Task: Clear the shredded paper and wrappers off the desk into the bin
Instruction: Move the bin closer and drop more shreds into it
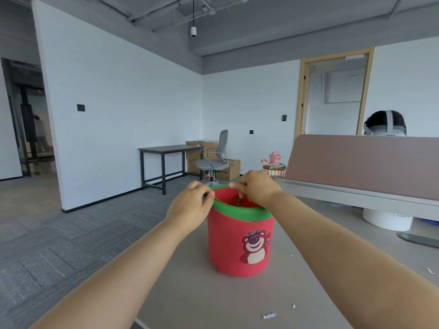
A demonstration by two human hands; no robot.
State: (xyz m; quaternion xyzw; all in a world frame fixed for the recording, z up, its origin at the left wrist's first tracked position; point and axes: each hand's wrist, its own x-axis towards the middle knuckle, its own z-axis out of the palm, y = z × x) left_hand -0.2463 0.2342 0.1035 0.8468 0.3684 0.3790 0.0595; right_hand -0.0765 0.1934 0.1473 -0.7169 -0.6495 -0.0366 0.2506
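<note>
Both hands are held over the bin (240,238) for release: left hand (190,210) fingers pinched on a thin strip (219,201), right hand (257,189) fingers curled inside, contents indiscernible.

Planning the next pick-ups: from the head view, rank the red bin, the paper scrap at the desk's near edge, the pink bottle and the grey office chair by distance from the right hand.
1. Red bin: right hand at its rim.
2. Pink bottle: just behind.
3. Paper scrap: near desk edge.
4. Grey office chair: across the floor.

Bin (240,248) mouth crowded; desk (213,300) bare
</note>
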